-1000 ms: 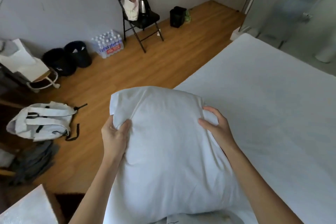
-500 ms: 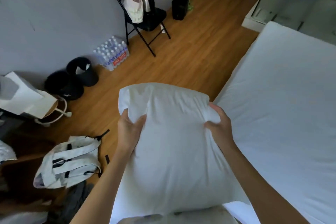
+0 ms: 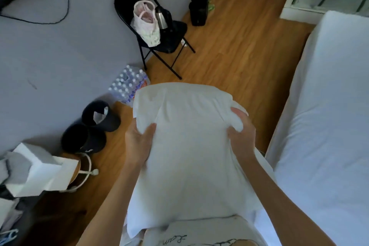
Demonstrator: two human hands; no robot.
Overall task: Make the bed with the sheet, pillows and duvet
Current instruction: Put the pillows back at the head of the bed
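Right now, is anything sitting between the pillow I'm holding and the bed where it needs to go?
Nothing visible does. Left hand and right hand grip the pillow over the wooden floor, right beside the bed, whose white sheet shows nothing lying on it in view.

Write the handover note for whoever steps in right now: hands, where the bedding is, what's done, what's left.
Left hand: grips the pillow's left edge.
Right hand: grips its right edge.
Pillow: held up in front of the body, over the wooden floor, left of the bed.
Done: white sheet lies flat over the mattress.
Left: set this pillow on the bed, add any others, spread the duvet. No duvet or second pillow is in view.
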